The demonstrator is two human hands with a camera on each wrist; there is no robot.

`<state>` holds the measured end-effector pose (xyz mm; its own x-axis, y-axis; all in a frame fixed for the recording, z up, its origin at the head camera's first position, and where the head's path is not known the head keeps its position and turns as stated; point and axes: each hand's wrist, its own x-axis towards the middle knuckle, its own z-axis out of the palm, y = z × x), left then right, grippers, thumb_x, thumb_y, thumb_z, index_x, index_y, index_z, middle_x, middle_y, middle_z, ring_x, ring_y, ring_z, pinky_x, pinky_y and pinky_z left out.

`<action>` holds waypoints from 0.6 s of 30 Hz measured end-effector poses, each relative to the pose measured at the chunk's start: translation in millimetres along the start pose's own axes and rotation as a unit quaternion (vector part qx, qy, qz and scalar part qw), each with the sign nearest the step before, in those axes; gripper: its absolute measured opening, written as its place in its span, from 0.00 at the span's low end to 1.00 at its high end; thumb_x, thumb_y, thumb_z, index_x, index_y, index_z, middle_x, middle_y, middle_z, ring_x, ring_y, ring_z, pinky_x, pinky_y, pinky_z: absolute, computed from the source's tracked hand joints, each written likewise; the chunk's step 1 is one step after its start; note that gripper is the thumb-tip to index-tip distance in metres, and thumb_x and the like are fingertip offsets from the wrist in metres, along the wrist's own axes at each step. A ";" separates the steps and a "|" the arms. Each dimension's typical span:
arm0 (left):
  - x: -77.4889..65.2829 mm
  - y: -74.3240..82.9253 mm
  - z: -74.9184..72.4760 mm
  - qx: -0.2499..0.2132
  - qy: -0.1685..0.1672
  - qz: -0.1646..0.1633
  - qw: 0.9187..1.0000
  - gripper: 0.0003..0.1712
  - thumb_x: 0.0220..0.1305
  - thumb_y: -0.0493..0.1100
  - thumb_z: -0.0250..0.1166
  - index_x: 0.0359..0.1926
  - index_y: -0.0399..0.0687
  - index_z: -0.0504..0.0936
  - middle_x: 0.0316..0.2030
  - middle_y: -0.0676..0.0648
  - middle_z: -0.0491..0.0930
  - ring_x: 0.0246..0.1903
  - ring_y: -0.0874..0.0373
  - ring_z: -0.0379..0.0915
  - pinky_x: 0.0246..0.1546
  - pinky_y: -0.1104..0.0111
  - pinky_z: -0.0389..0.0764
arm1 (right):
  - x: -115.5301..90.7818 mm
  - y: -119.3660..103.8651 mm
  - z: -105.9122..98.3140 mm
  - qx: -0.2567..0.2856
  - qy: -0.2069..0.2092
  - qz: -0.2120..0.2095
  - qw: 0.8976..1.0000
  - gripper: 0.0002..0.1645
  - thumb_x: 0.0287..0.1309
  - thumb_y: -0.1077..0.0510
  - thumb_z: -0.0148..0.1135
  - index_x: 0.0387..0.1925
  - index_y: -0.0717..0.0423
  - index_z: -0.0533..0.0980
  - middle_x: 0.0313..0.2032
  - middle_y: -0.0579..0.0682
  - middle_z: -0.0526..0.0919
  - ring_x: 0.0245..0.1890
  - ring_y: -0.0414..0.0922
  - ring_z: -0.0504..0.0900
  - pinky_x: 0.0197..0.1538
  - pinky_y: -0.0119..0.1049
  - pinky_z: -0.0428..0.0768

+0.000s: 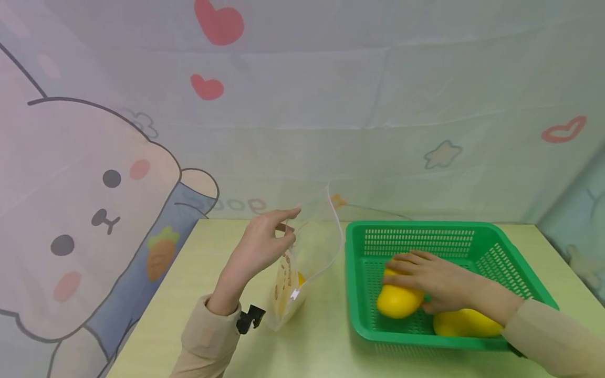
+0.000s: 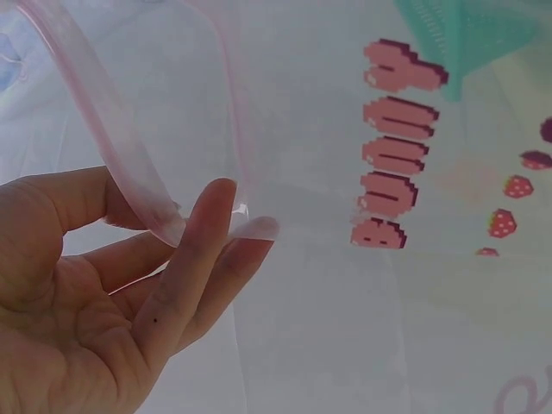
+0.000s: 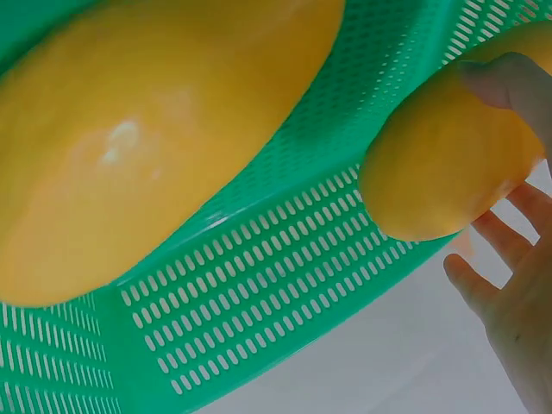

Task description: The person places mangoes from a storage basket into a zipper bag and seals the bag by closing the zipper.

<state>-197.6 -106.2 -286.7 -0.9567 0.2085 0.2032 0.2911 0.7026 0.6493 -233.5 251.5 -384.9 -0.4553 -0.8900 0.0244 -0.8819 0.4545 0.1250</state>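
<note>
My left hand pinches the upper edge of a clear zip bag, its mouth spread apart. Pink strips run along that mouth in the left wrist view, and the bag's front carries the print "BUNNY" and strawberries. Something yellow-orange shows inside the bag, mostly hidden. Within the green basket my right hand grips a yellow mango, fingers over its top. A second mango lies near the basket's front right, partly under the right forearm; the right wrist view shows this mango up close.
The basket has slotted walls and stands on the right of a pale yellow-green table. Behind hangs a cloth printed with hearts and a large cartoon animal. The bag stands left of the basket.
</note>
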 end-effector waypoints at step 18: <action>2.0 -1.8 0.3 -0.007 -0.007 0.008 1.000 0.30 0.60 0.35 0.54 0.66 0.48 0.71 0.63 0.44 0.74 0.50 0.52 0.80 0.13 0.74 0.61 | 3.5 -19.7 -16.9 0.019 0.090 0.012 0.996 0.55 0.33 0.53 0.77 0.68 0.38 0.64 0.67 0.49 0.70 0.66 0.52 0.67 0.61 0.56 0.70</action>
<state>-200.1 -106.9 -287.6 -0.9518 0.2297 0.2035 0.3067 0.6893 0.6563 -215.6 238.9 -370.6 -0.4501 -0.8693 0.2042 -0.8767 0.4737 0.0839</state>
